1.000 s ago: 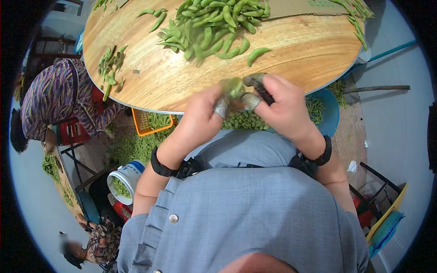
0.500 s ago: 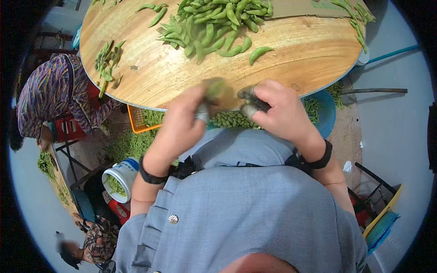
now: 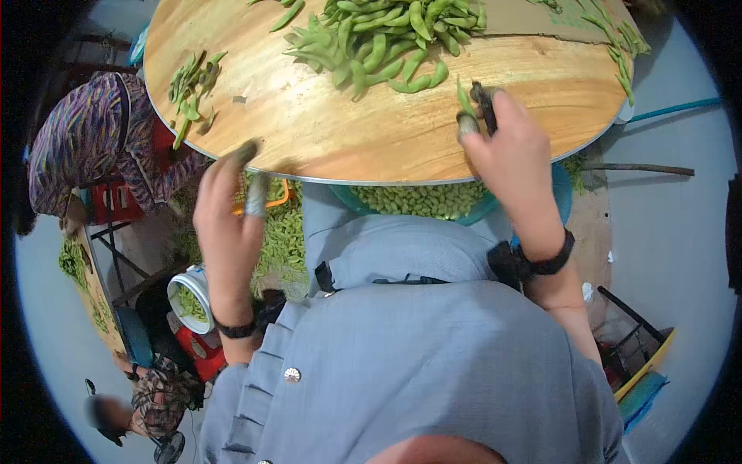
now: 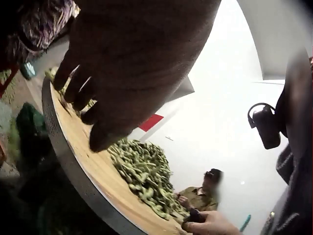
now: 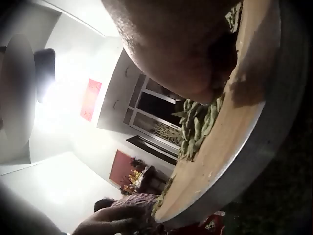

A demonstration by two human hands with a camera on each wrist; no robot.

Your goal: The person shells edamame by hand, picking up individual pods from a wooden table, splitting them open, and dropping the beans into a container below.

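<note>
In the head view my right hand (image 3: 514, 151) is over the near part of the round wooden table (image 3: 348, 147). Its thumb and index finger, both with dark coverings, pinch a green soybean pod (image 3: 464, 97). Further back lies a large heap of pods (image 3: 379, 46). At the table's left edge is my left hand (image 3: 228, 216), its fingers loosely extended, a silvery wrap on the thumb, and nothing showing between them. The left wrist view has this hand (image 4: 122, 73) spread above the rim. Below the table edge, a blue-green basin (image 3: 483, 209) holds shelled beans (image 3: 417, 199).
Small pods (image 3: 189, 89) lie at the table's left, and flattened cardboard (image 3: 541, 19) at the back right. An orange basket (image 3: 280, 193) and a white bucket (image 3: 189, 298) stand lower left. One person in a patterned top (image 3: 89, 147) bends beside the table; another sits behind.
My hands were together over a pod, then parted. The left hand has swung left to the table edge. The right hand has reached forward and taken the lone pod off the table.
</note>
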